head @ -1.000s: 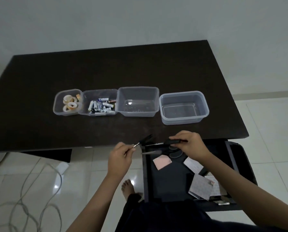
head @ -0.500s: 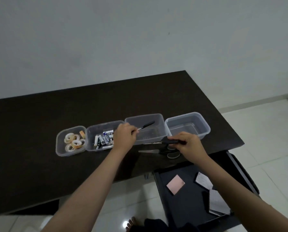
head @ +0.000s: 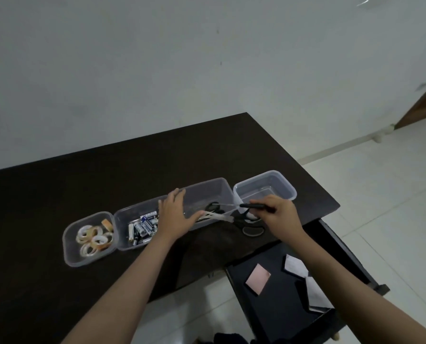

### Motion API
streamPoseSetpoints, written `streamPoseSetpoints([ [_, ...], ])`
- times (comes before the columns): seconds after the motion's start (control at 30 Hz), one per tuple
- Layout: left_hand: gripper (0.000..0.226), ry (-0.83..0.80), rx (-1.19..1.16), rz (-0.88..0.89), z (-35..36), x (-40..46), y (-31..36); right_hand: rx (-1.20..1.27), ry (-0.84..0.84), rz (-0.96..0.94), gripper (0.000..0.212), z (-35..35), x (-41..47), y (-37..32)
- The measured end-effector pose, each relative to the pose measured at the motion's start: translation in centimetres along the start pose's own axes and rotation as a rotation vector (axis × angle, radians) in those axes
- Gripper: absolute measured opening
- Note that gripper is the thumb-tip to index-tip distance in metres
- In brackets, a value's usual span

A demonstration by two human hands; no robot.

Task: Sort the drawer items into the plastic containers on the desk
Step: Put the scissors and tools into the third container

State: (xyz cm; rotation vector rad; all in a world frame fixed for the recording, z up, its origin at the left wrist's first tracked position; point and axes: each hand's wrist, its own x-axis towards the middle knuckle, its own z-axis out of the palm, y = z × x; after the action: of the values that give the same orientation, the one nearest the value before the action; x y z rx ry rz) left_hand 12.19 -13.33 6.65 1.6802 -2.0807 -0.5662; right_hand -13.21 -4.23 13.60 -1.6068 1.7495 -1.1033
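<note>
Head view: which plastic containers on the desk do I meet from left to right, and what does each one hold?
Tape container with tape rolls → battery container with batteries → third container with small scissors → rightmost container, nothing visible inside.

I see two bare forearms, no sleeves reaching the wrists or elbows in view. The left hand (head: 176, 214) and right hand (head: 278, 214) carry no rings, watch or bracelets that I can make out. At six o'clock, along the bottom edge, a patch of dark clothing (head: 229, 338) shows; its cut I cannot tell.
</note>
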Motion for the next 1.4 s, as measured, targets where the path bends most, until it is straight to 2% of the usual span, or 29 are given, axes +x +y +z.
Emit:
streamPoseSetpoints([
  [0.17, 0.105, -0.08, 0.039, -0.043, -0.8, -0.6, -1.2, -0.04, 0.044, 0.004, 0.024, 2.9, 3.7, -1.5],
  [0.5, 0.109, -0.132, -0.002, -0.053, -0.9, -0.6, -1.5, -0.246, -0.208, 0.095, 0.024, 10.1, 8.4, -0.7],
  [0.6, 0.109, -0.125, 0.007, -0.059, -0.8, -0.6, -1.6, -0.367, -0.385, 0.075, 0.025, 10.7, 8.5, -0.1],
  [0.7, 0.107, -0.102, -0.003, -0.063, -0.6, -0.7, -1.7, -0.501, -0.587, -0.034, 0.034, 10.5, 8.3, -0.1],
  [0.8, 0.107, -0.093, -0.003, -0.063, -0.4, -0.8, -1.8, -0.541, -0.661, -0.055, 0.048, 10.4, 8.2, 0.3],
  [0.97, 0.096, -0.061, 0.038, -0.049, -0.1, -1.5, -1.1, -0.475, -0.596, -0.074, 0.044, 9.8, 8.0, 1.2],
  [1.2, 0.049, 0.236, -0.083, 0.126, 3.2, -5.9, 2.0, -0.316, -0.358, -0.261, 0.025, 6.8, 5.4, 2.7],
  [1.4, 0.031, 0.24, -0.162, 0.175, 8.1, -10.1, 7.1, -0.291, -0.276, -0.41, 0.024, 1.9, 1.6, 6.2],
])
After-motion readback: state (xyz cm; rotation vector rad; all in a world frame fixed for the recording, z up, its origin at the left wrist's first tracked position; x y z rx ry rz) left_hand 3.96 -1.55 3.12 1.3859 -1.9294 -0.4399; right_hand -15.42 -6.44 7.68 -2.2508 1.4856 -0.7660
